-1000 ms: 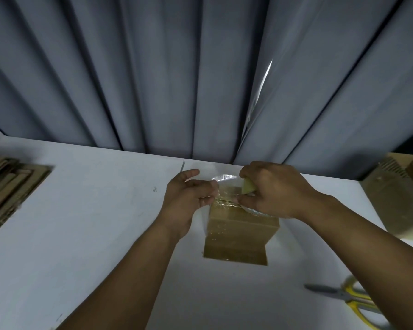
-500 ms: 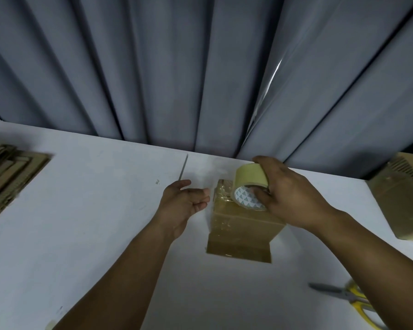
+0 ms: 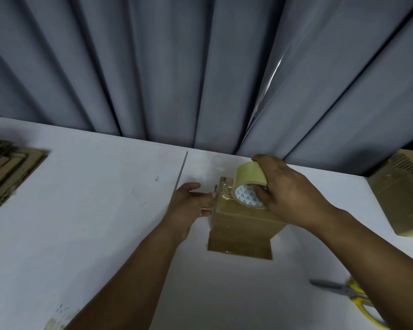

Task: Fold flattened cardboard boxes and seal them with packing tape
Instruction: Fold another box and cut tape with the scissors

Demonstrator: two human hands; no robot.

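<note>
A small brown cardboard box (image 3: 241, 227) stands upright on the white table (image 3: 93, 222), its faces shiny with clear tape. My right hand (image 3: 289, 194) grips a roll of tan packing tape (image 3: 248, 184) on the box's top, fingers over the rim and thumb in the patterned core. My left hand (image 3: 191, 206) lies against the box's left side with fingers stretched out, fingertips touching the upper edge. The far side of the box is hidden.
Flattened cardboard boxes (image 3: 7, 170) are stacked at the table's left edge. A folded box (image 3: 401, 194) sits at the right edge. Yellow-handled scissors (image 3: 351, 296) lie at the front right. Grey curtains (image 3: 200, 67) hang behind the table.
My right hand has lifted the tape roll from flat on the box top to upright. My left hand let go of the tape end and now rests open against the box's side.
</note>
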